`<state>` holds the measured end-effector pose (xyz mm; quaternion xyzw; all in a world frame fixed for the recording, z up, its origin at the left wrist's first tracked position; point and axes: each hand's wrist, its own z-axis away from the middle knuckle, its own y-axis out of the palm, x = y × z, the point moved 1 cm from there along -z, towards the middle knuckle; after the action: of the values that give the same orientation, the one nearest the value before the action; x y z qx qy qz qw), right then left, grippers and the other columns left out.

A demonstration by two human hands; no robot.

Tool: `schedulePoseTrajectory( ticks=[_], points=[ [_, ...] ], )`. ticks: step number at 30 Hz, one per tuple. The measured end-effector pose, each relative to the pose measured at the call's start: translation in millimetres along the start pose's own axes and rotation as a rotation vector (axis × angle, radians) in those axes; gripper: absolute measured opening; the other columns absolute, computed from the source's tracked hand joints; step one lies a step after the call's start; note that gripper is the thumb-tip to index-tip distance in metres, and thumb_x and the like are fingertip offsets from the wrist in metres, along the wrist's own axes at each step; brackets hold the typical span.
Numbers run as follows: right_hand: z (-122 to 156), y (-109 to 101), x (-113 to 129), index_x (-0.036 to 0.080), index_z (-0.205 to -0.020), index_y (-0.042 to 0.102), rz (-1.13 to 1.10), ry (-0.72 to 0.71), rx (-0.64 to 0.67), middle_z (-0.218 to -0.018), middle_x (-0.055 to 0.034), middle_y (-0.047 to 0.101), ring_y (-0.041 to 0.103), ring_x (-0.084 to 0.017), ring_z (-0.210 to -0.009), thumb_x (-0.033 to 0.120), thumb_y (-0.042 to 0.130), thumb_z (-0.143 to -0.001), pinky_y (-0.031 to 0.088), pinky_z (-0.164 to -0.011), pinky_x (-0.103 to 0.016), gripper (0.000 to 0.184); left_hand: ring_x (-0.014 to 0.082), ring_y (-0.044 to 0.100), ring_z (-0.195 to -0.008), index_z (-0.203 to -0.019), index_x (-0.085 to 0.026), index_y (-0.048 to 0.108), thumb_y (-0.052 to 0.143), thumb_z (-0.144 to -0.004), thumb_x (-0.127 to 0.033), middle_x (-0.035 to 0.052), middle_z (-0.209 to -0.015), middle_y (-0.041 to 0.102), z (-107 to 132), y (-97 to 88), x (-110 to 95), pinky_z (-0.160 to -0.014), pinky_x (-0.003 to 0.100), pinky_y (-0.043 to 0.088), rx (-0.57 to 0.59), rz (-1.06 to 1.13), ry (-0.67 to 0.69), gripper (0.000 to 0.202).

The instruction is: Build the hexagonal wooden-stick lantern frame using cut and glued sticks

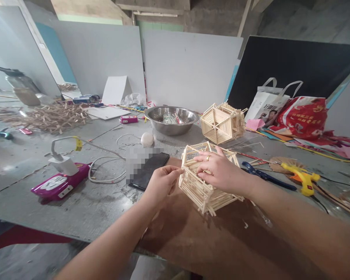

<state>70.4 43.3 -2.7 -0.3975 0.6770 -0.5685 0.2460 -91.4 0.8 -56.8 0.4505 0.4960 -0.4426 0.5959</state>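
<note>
A six-sided openwork frame of thin wooden sticks [202, 192] stands before me on a brown board [186, 241]. My left hand [165, 181] pinches at its left upper corner, thumb and forefinger pressed together; anything small between them is hidden. Over the top reaches my right hand [217, 167], a ring on one finger, its fingers bent down into the frame and holding it. Just behind is a second stick frame [218, 123], with sticks laid densely across its faces. A dark phone [150, 171] lies to the left of my left hand.
A steel bowl [170, 122] stands at the back. On the left are a purple power strip [62, 181] with a cable and a pile of sticks [58, 116]. Dark-blue pliers [268, 177], a yellow glue gun [303, 177] and a red bag [300, 116] lie right.
</note>
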Motion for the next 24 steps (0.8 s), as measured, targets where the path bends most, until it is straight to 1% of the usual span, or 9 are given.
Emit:
schedulePoseTrajectory(
  ticks=[3,5,7,12,16,20,24],
  points=[
    [0,0,0,0.020,-0.071,0.064,0.005,0.001,0.006,-0.112,-0.0053,0.057,0.040,-0.025,-0.113,0.022,0.043,-0.079,0.009,-0.093,-0.061,0.022,0.0013,0.018,-0.031,-0.060,-0.013,0.051,0.063,-0.058,-0.025,-0.0110,-0.035,0.026,0,-0.1,-4,-0.034,0.018,0.012,0.070,0.150,-0.133,0.017],
    [0,0,0,0.020,-0.071,0.064,0.009,-0.002,0.003,-0.112,-0.0056,0.057,0.041,-0.025,-0.113,0.022,0.043,-0.079,0.009,-0.093,-0.061,0.022,0.0006,0.017,-0.030,-0.059,-0.013,0.051,0.064,-0.056,-0.023,-0.0117,-0.034,0.023,0,-0.5,-7,-0.034,0.017,0.010,0.104,0.187,-0.197,0.016],
    [0,0,0,0.020,-0.070,0.063,0.012,-0.005,-0.002,-0.112,-0.0057,0.057,0.041,-0.025,-0.113,0.022,0.043,-0.079,0.010,-0.093,-0.061,0.022,0.0001,0.016,-0.031,-0.058,-0.013,0.051,0.064,-0.055,-0.021,-0.0119,-0.035,0.022,-1,-1.1,-10,-0.034,0.017,0.010,0.123,0.193,-0.231,0.016],
    [1,0,1,0.020,-0.071,0.063,0.018,-0.009,0.003,-0.112,-0.0050,0.057,0.041,-0.025,-0.113,0.022,0.042,-0.080,0.011,-0.093,-0.061,0.023,0.0004,0.019,-0.030,-0.056,-0.013,0.048,0.062,-0.056,-0.021,-0.0117,-0.035,0.023,-4,-2.7,-13,-0.032,0.016,0.011,0.165,0.173,-0.285,0.016],
    [0,0,1,0.019,-0.070,0.063,0.023,-0.008,0.006,-0.112,-0.0051,0.057,0.041,-0.025,-0.112,0.022,0.042,-0.080,0.011,-0.093,-0.061,0.023,0.0007,0.017,-0.029,-0.057,-0.014,0.048,0.059,-0.057,-0.019,-0.0117,-0.034,0.022,-9,-4.7,-15,-0.031,0.016,0.010,0.196,0.130,-0.335,0.012],
    [-1,0,1,0.018,-0.069,0.063,0.032,-0.023,0.003,-0.112,-0.0060,0.057,0.042,-0.025,-0.112,0.021,0.042,-0.080,0.011,-0.093,-0.061,0.024,0.0011,0.017,-0.029,-0.054,-0.015,0.044,0.057,-0.057,-0.018,-0.0112,-0.033,0.022,-13,-5.8,-17,-0.031,0.016,0.010,0.192,0.054,-0.342,0.014],
    [-1,1,1,0.018,-0.067,0.063,0.038,-0.029,0.000,-0.110,-0.0061,0.058,0.043,-0.025,-0.111,0.020,0.042,-0.079,0.013,-0.093,-0.060,0.024,0.0019,0.018,-0.028,-0.051,-0.017,0.039,0.056,-0.057,-0.017,-0.0102,-0.033,0.026,-17,-8.2,-16,-0.030,0.017,0.010,0.249,-0.069,-0.361,0.018]
  ],
)
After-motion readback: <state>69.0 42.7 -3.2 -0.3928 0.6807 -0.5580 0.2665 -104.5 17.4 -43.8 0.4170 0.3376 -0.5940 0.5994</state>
